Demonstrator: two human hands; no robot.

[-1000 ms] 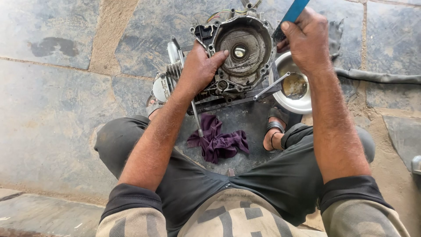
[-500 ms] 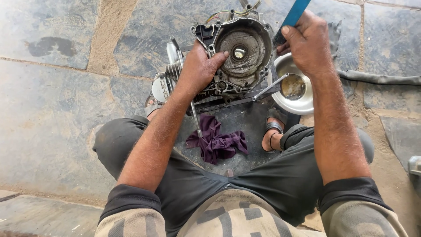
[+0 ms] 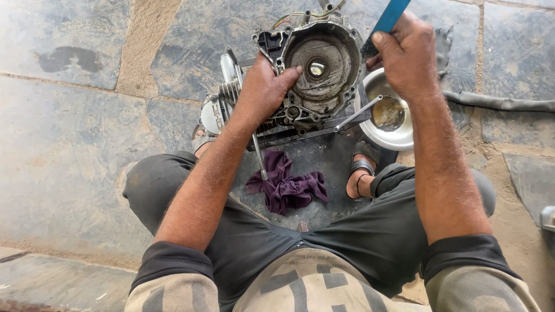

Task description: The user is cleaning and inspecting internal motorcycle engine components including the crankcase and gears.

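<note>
A grimy motorcycle engine lies on the stone floor with its round open casing facing up. My left hand rests on the casing's left rim, gripping it. My right hand hovers over the casing's right edge and holds a flat blue-handled tool that points up and away. A white metal bowl with dirty liquid sits just right of the engine, below my right hand.
A purple rag lies between my knees. A long metal wrench and a second rod lean by the engine. A dark hose runs off to the right. My sandalled foot is near the bowl.
Both hands stay nearly in place; the right hand with the blue tool has shifted slightly over the casing's edge.
</note>
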